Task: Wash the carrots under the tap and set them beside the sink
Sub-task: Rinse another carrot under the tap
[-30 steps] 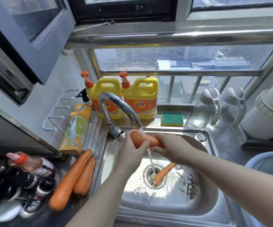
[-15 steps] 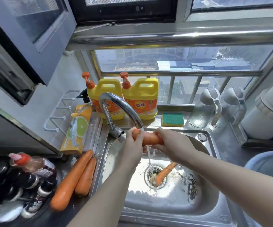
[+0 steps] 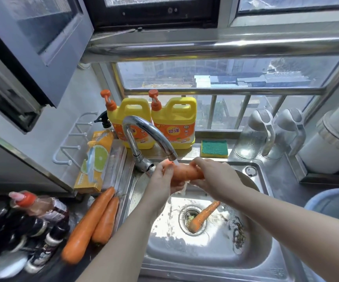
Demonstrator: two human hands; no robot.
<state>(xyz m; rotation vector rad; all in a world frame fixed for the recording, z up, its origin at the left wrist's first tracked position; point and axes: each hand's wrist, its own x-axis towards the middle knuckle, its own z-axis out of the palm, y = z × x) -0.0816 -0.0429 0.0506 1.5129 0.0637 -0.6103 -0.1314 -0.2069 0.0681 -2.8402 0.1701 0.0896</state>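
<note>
Just under the tap (image 3: 145, 127) spout, the carrot (image 3: 186, 173) is gripped by my left hand (image 3: 162, 181) curled round one end and my right hand (image 3: 215, 180) wrapped over the other (all wet, I judge), so it could slip into the sink (image 3: 205, 255) below them.

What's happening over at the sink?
A person is rinsing a carrot under the running tap, the left hand holding one end and the right hand the other. Two carrots lie side by side just left of the sink. Another carrot lies in the basin across the drain, not yet picked up.
</note>
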